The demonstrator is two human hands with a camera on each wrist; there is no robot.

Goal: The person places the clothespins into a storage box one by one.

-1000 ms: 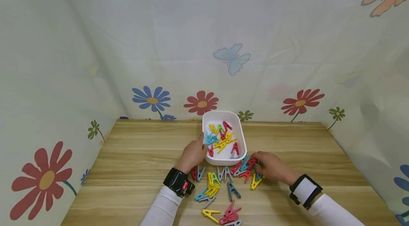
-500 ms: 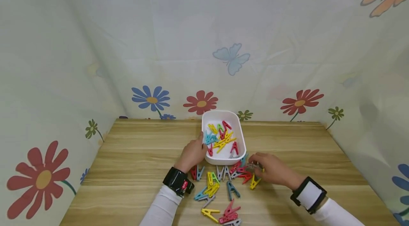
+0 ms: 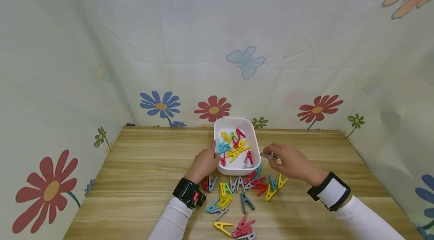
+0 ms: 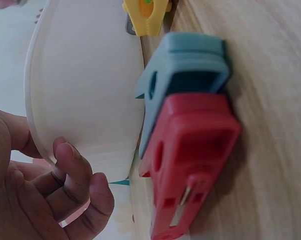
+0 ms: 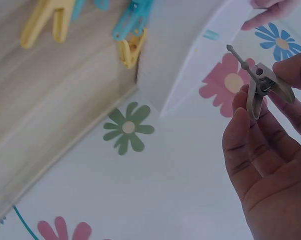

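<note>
1. Since a moment ago the right hand (image 3: 288,162) has come up off the heap of pegs on the table (image 3: 142,164) and now hovers just beside the right rim of the white tub (image 3: 255,145), pinching a grey clothes peg (image 3: 269,156) between thumb and fingertips.
2. Over on the other side, the left hand (image 3: 205,162) has stayed put, fingers curled against the tub's near left corner and holding it.
3. No brand, label or readable writing shows on the tub or the pegs; the red patch on the black wristband (image 3: 190,193) is too small to read.
4. From the right wrist view you can see what the head view blurs: the grey peg (image 5: 263,85) has its jaws squeezed open, one thin arm pointing up and left, and its metal spring shows.
5. From the left wrist view, a blue peg (image 4: 183,75) and a red peg (image 4: 190,165) lie stacked on the wood, touching the tub's outer wall (image 4: 85,85), with the left fingers (image 4: 70,165) wrapped round the rim.
6. Only the head view shows the tub's contents, a jumble of yellow, red, blue and green pegs, and the loose pile (image 3: 244,194) in front of it.
</note>
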